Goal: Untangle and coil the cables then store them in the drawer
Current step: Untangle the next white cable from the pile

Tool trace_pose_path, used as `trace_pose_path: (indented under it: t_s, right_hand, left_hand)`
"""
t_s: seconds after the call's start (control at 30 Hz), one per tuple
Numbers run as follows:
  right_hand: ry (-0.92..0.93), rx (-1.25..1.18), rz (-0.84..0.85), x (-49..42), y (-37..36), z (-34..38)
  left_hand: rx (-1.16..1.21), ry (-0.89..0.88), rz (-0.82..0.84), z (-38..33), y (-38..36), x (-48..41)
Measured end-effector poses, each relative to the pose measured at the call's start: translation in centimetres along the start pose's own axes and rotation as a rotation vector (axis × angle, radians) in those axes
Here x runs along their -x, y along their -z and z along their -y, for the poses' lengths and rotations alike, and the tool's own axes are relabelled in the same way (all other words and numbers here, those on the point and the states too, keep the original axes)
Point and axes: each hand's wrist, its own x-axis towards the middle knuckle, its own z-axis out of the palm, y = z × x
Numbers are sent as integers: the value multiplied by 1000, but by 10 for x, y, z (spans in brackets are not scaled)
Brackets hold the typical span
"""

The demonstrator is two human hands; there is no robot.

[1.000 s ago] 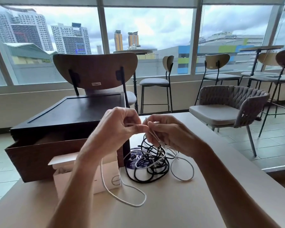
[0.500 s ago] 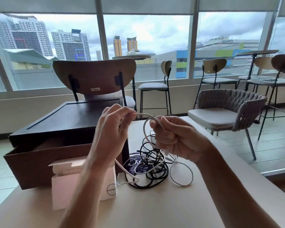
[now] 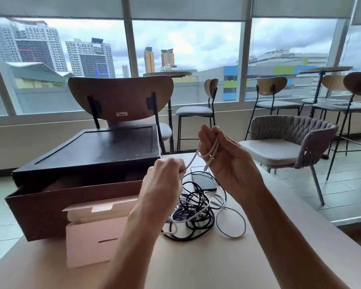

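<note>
A tangle of black and white cables (image 3: 198, 213) lies on the beige table (image 3: 206, 263), in front of my hands. My right hand (image 3: 229, 163) is raised and holds a small loop of a white cable (image 3: 208, 150) in its curled fingers. My left hand (image 3: 163, 184), lower and to the left, pinches the same white cable where it runs down toward the pile. A dark wooden box with its brown drawer (image 3: 71, 201) pulled open stands at the left of the table.
A pale cardboard box (image 3: 96, 234) leans against the drawer's front. A dark phone (image 3: 203, 180) lies flat behind the cable pile. A wooden-backed chair (image 3: 121, 97) stands behind the drawer box, a grey woven chair (image 3: 288, 142) to the right, and stools along the window.
My right hand rose and moved right with a loop of white cable. My left hand dropped lower and drew the cable taut between the two hands. The view tilted up slightly.
</note>
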Motion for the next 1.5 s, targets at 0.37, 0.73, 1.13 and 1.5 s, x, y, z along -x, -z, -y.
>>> trace_pose_path:
  t_s: [0.37, 0.73, 1.13, 1.5]
  right_hand:
    - [210, 352, -365, -2, 6, -10]
    - [158, 1124, -133, 4, 7, -13]
    - [-305, 529, 249, 9, 8, 5]
    - [-343, 329, 341, 15, 4, 14]
  left_hand:
    - [4, -52, 425, -12, 22, 2]
    - [24, -312, -9, -5, 49, 3]
    - [135, -337, -272, 12, 38, -7]
    - [98, -339, -476, 31, 23, -10]
